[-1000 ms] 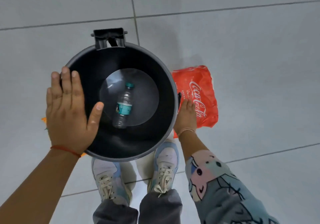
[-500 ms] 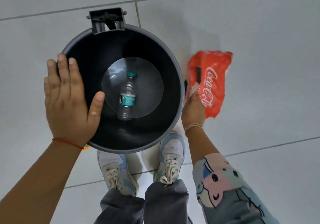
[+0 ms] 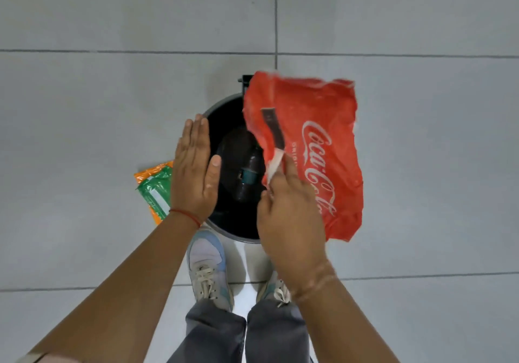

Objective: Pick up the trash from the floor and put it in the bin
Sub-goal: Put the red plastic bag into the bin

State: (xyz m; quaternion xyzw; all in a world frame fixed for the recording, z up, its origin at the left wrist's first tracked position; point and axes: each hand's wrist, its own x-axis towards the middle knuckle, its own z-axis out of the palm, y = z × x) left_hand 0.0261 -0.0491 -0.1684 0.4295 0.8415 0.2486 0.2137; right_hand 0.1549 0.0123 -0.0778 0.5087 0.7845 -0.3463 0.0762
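A round black bin [image 3: 222, 222] stands on the grey tiled floor just ahead of my shoes. A small plastic water bottle [image 3: 247, 177] with a teal label lies inside it. My right hand [image 3: 289, 211] pinches the edge of a red Coca-Cola wrapper [image 3: 317, 143] and holds it in the air over the right half of the bin, hiding that side. My left hand [image 3: 193, 171] hovers flat, fingers together, above the bin's left rim and holds nothing.
An orange and green snack packet [image 3: 154, 188] lies on the floor left of the bin, partly under my left hand. My two light sneakers [image 3: 209, 267] stand close behind the bin. Grey tiles surround everything.
My right hand has lifted the red wrapper off the floor and brought it up over the bin. My left hand has come off the rim. The view has risen, so the bin looks smaller.
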